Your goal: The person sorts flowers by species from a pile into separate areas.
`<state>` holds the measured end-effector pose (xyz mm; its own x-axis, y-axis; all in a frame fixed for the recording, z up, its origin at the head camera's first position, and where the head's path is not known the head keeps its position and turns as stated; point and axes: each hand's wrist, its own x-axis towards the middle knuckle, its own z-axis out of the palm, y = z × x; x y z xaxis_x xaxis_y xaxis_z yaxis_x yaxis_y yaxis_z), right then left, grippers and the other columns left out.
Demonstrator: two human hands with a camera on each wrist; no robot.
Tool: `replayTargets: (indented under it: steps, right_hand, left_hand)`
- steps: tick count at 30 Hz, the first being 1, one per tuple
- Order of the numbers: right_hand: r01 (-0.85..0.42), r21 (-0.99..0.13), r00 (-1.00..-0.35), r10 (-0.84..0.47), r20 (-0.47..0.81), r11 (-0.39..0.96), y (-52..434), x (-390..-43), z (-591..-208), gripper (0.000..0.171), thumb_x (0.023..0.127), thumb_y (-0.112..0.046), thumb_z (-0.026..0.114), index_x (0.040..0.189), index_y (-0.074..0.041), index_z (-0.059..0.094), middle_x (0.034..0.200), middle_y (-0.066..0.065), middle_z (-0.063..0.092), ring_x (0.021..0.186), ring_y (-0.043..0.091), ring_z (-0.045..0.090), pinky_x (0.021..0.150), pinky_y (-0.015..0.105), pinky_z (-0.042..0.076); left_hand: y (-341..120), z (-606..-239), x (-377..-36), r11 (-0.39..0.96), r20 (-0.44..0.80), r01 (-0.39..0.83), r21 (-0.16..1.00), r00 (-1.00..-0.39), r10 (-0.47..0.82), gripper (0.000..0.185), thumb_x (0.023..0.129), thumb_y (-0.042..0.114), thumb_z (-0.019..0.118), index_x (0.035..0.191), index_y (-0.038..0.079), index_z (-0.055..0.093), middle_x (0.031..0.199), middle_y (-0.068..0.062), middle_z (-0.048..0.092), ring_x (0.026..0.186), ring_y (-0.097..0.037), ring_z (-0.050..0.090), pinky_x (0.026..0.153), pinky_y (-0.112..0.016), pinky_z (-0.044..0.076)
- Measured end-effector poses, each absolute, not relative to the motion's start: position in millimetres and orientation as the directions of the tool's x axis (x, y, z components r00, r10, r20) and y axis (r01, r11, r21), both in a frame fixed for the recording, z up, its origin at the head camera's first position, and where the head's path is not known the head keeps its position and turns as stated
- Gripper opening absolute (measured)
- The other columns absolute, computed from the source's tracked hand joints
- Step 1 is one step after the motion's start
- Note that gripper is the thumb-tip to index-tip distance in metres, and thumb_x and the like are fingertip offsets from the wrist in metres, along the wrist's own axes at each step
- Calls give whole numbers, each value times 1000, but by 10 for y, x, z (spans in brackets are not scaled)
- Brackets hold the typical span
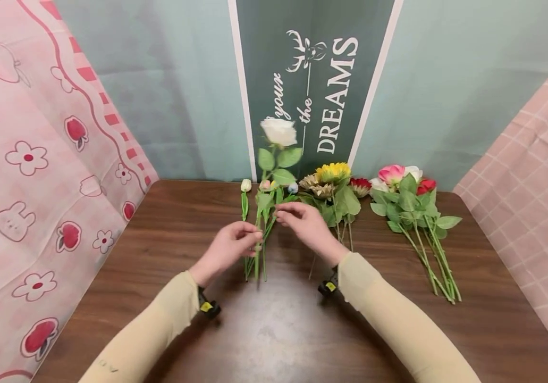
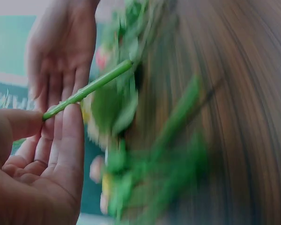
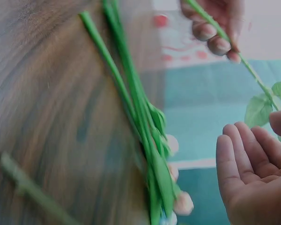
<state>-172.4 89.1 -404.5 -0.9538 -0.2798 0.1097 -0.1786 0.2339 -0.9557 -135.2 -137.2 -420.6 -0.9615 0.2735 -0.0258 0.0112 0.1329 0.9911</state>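
My left hand pinches the green stem of a white rose between thumb and fingers. The rose stands upright above the table, bloom at the top. My right hand is beside the stem, just below the leaves. In the right wrist view its fingers are extended and the thumb is close to a leaf; contact cannot be made out. Behind the hands lie several tulips with green stems and small pale heads.
Right of the tulips lies a bunch with a yellow sunflower, tan blooms and a dark red one. Farther right is a bunch of pink, white and red roses. Cloth curtains border the brown wooden table at the back and sides.
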Motion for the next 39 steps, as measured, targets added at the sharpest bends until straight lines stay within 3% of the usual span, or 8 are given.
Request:
replayTargets:
  steps: [5, 10, 16, 23, 27, 30, 33, 39]
  right_hand:
    - [-99, -987, -980, -185, 75, 126, 1337, -1573, -3969, 33, 99, -22, 69, 125, -2, 68, 117, 17, 71, 106, 34, 69, 96, 44, 55]
    - [-69, -985, -995, -81, 57, 157, 1702, -1359, -4013, 34, 95, -21, 74, 120, 2, 70, 110, 12, 74, 99, 26, 71, 90, 33, 56]
    - [-7, -977, -1000, -3, 6, 212, 1911, -1178, -4124, 40, 92, -28, 80, 114, 4, 71, 98, 6, 76, 92, 22, 71, 85, 35, 56]
    - [16, -986, -998, 64, -6, 163, 1929, -1140, -4175, 33, 92, -22, 80, 109, 5, 72, 89, 10, 76, 83, 26, 73, 78, 35, 59]
    - [21, -973, -996, 87, -1, 230, 2051, -1138, -4114, 36, 91, -29, 80, 108, 1, 73, 81, 3, 75, 78, 24, 72, 78, 34, 57]
    - [13, -952, -995, 100, 18, 307, 2269, -1145, -4038, 41, 91, -35, 79, 111, 0, 73, 84, 4, 75, 79, 24, 71, 80, 36, 58]
    - [-6, -906, -990, 127, 65, 424, 2579, -1161, -3958, 42, 93, -37, 77, 110, 1, 72, 84, 7, 73, 76, 22, 69, 73, 32, 58]
    - [22, -629, -973, 160, 163, 777, 3331, -1239, -3831, 38, 100, -38, 66, 89, -2, 65, 62, 4, 54, 53, 20, 48, 48, 34, 42]
  left_hand:
    - [-714, -4254, -1310, 41, 2, 19, 999, -926, 377, 19, 100, 10, 66, 112, -4, 64, 105, -24, 70, 89, -34, 71, 74, -41, 62]
    - [-255, -4328, -1212, 1, 8, 10, 1000, -896, 443, 18, 99, 9, 68, 110, -5, 64, 101, -24, 70, 83, -28, 72, 71, -40, 63]
    - [-8, -4465, -1120, 2, -16, -17, 1000, -878, 478, 15, 99, 8, 68, 106, -5, 64, 100, -31, 69, 80, -33, 71, 69, -39, 62]
    - [85, -4501, -1082, 69, -33, 0, 998, -878, 478, 15, 98, 12, 70, 105, -1, 66, 89, -12, 70, 67, -20, 70, 71, -48, 62]
    - [106, -4443, -1079, 198, 24, 153, 968, -844, 535, 20, 99, 21, 70, 112, 5, 68, 93, -1, 71, 77, -12, 69, 76, -36, 60]
    - [127, -4393, -1060, 356, 109, 401, 844, -779, 618, 26, 100, 30, 67, 120, 13, 70, 101, 10, 70, 87, -2, 65, 81, -23, 54]
    - [169, -4314, -1014, 454, 176, 657, 602, -663, 727, 33, 103, 36, 62, 130, 17, 67, 116, 10, 68, 103, -1, 62, 92, -20, 50]
    - [336, -4221, -948, 367, 196, 921, 133, -388, 901, 52, 104, 41, 58, 150, 19, 51, 140, 3, 58, 129, -13, 52, 113, -27, 37]
